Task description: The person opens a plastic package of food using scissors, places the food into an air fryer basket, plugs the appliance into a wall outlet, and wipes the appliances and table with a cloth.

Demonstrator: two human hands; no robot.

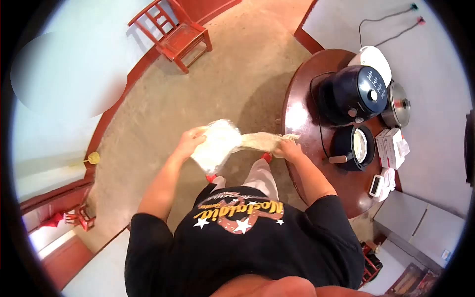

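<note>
your left hand (pixel 189 142) is closed on the left edge of a white, shiny packet (pixel 217 144), fingertips gripping it. your right hand (pixel 288 149) is curled round the right end of a pale beige strip (pixel 260 142), loose strands showing past it. packet and strip meet between your hands, in front of your black shirt (pixel 217 262) and over the floor (pixel 148 109); i cannot tell whether they are joined. on your right stands a round, dark red table (pixel 299 116), its left edge beside your right hand. at its far side is a dark air fryer (pixel 341 94), and nearer lies its handled basket (pixel 340 141), something pale inside. a lidded pot (pixel 393 116) and a tissue box (pixel 390 150) stand farther right. far left is a red chair (pixel 184 42).
</note>
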